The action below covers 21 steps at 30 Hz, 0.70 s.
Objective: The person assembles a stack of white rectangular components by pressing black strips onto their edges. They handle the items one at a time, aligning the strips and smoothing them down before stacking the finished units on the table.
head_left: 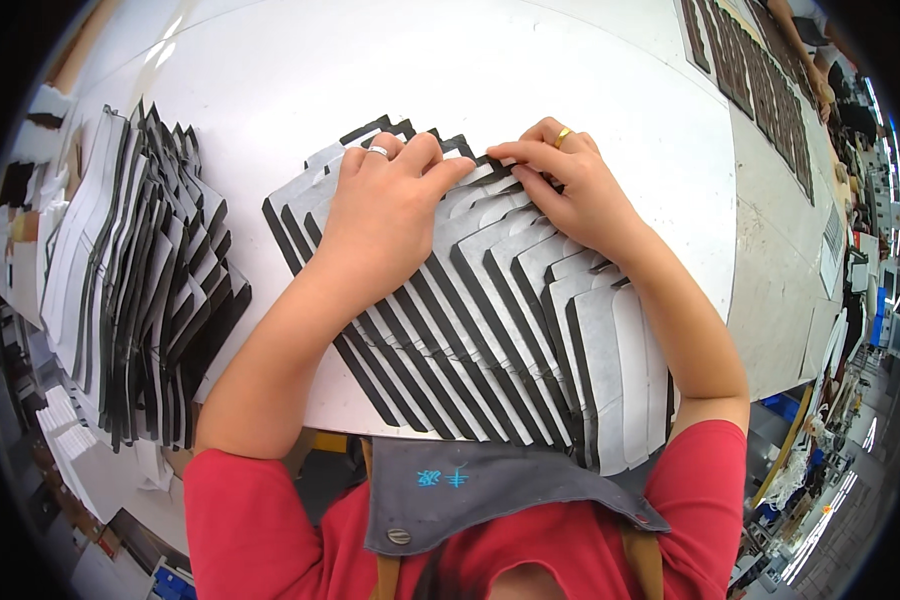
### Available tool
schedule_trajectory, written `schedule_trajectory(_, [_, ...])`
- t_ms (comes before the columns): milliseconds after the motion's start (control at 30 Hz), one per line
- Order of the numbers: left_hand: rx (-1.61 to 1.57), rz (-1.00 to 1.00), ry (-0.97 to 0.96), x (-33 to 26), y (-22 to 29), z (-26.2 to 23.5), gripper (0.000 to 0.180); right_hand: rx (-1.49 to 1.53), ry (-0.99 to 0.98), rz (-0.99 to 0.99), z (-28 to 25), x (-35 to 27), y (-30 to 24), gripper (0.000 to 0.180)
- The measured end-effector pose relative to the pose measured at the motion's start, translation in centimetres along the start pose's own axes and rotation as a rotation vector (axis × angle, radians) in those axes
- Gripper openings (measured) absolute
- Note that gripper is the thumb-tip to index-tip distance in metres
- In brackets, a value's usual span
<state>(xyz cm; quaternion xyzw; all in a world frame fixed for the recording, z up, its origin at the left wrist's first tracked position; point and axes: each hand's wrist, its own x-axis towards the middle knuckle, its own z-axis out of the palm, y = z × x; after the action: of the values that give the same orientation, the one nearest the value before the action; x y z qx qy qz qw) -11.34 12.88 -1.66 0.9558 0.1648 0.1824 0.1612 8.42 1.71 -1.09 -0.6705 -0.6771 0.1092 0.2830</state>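
Note:
On the white table in front of me lies a fanned row of overlapping panels (490,330), pale grey-white and edged in black, stepped one over another. My left hand (385,205), with a silver ring, rests across the far left part of the fan. Its fingers curl over the panels' far ends, and the thumb points right; the fingertips are partly hidden. Just to its right, my right hand (565,185), with a gold ring, has thumb and forefinger closed at the far edge of one panel. Between the two hands, a few panel ends are slightly lifted.
A second stack of similar panels (140,280) leans at the left, its black edges jagged. White tabletop (590,60) extends beyond the fan. Dark brown strips (760,90) lie at the far right, near another person's arm (800,45). The table's near edge is by my apron (510,480).

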Motion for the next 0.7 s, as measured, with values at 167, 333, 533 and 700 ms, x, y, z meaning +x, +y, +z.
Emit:
schedule_trajectory(167, [0.022, 0.023, 0.061, 0.0, 0.1, 0.3, 0.043, -0.083, -0.007, -0.102, -0.2, 0.0, -0.3, 0.031])
schedule_trajectory(333, [-0.028, 0.003, 0.033, -0.2, 0.0, -0.2, 0.035, -0.193, -0.049, -0.146, -1.0, 0.3, -0.4, 0.023])
schedule_trajectory(533, [-0.337, -0.209, 0.018, -0.5, -1.0, -2.2, 0.023, 0.114, 0.025, 0.128, -0.1, 3.0, -1.9, 0.020])
schedule_trajectory(700, [-0.250, -0.186, 0.101, -0.6, -2.3, -0.8, 0.021, 0.194, -0.096, 0.224, 1.4, 4.7, -1.9, 0.026])
